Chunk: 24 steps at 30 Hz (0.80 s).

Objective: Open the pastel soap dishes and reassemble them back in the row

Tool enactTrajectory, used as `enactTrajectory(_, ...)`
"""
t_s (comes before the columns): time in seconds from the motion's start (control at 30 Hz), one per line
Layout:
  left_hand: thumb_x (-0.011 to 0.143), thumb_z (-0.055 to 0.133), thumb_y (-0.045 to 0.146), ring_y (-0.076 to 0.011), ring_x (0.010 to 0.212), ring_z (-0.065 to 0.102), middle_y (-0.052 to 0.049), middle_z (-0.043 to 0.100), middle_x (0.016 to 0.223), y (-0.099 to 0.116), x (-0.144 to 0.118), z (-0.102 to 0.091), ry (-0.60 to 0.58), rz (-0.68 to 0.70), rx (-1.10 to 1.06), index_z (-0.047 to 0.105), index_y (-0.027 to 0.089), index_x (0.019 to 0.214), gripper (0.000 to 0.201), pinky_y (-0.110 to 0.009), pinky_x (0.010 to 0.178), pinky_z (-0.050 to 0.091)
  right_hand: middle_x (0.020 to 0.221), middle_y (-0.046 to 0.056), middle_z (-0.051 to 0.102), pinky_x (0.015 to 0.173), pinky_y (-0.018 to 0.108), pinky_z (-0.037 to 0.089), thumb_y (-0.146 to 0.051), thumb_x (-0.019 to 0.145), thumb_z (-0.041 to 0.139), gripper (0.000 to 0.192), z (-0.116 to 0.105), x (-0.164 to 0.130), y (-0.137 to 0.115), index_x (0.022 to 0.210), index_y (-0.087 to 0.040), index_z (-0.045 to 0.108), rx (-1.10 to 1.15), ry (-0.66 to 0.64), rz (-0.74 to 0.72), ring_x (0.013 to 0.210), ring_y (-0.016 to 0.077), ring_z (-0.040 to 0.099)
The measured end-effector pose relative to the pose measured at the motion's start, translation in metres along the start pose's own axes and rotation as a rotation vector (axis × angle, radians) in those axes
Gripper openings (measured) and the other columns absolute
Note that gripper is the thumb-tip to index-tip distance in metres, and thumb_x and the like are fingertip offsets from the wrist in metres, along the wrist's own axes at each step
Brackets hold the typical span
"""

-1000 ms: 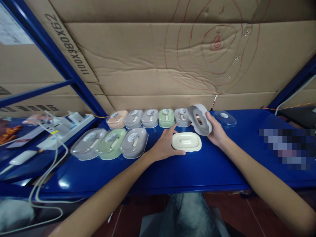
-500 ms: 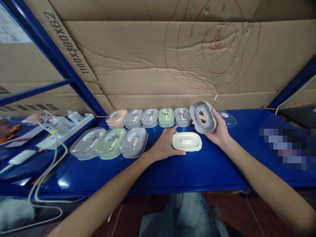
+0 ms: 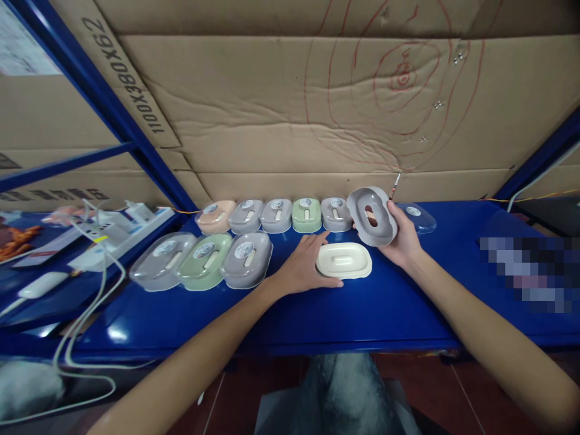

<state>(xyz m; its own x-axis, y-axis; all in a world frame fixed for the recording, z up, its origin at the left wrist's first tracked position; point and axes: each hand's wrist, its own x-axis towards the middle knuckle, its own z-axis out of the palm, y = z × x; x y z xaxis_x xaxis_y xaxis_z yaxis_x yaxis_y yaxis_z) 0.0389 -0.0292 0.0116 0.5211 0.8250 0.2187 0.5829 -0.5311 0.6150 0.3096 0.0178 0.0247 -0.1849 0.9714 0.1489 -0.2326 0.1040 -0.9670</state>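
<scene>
Right hand (image 3: 405, 243) holds grey tray (image 3: 372, 215) tilted

Up on the cardboard sheet (image 3: 281, 103) behind the shelf, well left of and above the fingers, black print reads "1100X380X62", running slantwise and upside down. More dark print runs along the carton (image 3: 49, 194) far off to the left, but it is too blurred to read. The round stickers (image 3: 244, 250) on the lidded boxes left of the fingers are too small to make out.
</scene>
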Motion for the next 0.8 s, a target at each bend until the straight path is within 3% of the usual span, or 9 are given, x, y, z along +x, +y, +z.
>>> enactTrajectory(0.13,0.066,0.097,0.063,-0.0425,0.143,0.048,-0.016,0.06,0.146,0.0,0.0,-0.001,0.003,0.002,-0.006,0.036,0.022,0.168,0.126,-0.064,0.126,0.037,0.12,0.009,0.082,0.103,0.058,0.06,-0.075,0.088,0.072,0.06,0.0,-0.004,0.002,0.125,-0.028,0.079,-0.345,0.004,-0.24,0.116,0.0382,0.076)
enactTrajectory(0.23,0.067,0.097,0.062,-0.0442,0.147,0.046,-0.016,0.057,0.153,0.0,0.0,-0.003,0.003,0.018,-0.025,0.036,0.025,0.167,0.123,-0.067,0.126,0.036,0.13,0.009,0.078,0.113,0.057,0.053,-0.059,0.085,0.085,0.049,0.003,-0.012,-0.003,0.124,-0.03,0.08,-0.714,-0.119,-0.526,0.125,0.0362,0.072)
enactTrajectory(0.33,0.066,0.099,0.062,-0.0455,0.154,0.041,-0.018,0.048,0.163,0.001,0.0,-0.006,0.028,0.02,-0.061,0.036,0.026,0.165,0.123,-0.068,0.127,0.035,0.133,0.011,0.074,0.11,0.056,0.054,-0.051,0.082,0.088,0.051,0.008,-0.019,-0.008,0.128,-0.03,0.078,-0.93,-0.217,-0.672,0.126,0.0366,0.07)
enactTrajectory(0.57,0.066,0.1,0.057,-0.039,0.145,0.054,-0.019,0.051,0.157,0.002,-0.001,-0.012,0.138,0.024,-0.143,0.036,0.023,0.158,0.118,-0.06,0.123,0.045,0.137,0.012,0.07,0.115,0.061,0.05,-0.054,0.08,0.088,0.056,0.011,-0.022,-0.004,0.13,-0.03,0.077,-1.032,-0.303,-0.689,0.129,0.0386,0.066)
enactTrajectory(0.7,0.071,0.097,0.059,-0.041,0.153,0.047,-0.018,0.044,0.165,0.004,-0.002,-0.013,0.08,0.079,-0.102,0.027,0.028,0.168,0.123,-0.061,0.127,0.04,0.139,0.013,0.069,0.114,0.059,0.051,-0.053,0.079,0.087,0.057,0.015,-0.023,0.001,0.13,-0.03,0.076,-1.059,-0.361,-0.669,0.128,0.0377,0.067)
enactTrajectory(0.8,0.075,0.095,0.057,-0.0418,0.156,0.044,-0.016,0.045,0.168,0.004,-0.003,-0.012,0.053,0.103,-0.081,0.029,0.03,0.168,0.117,-0.063,0.129,0.037,0.139,0.014,0.069,0.111,0.057,0.053,-0.053,0.079,0.088,0.059,0.019,-0.024,0.003,0.131,-0.029,0.076,-1.052,-0.41,-0.68,0.126,0.0369,0.069)
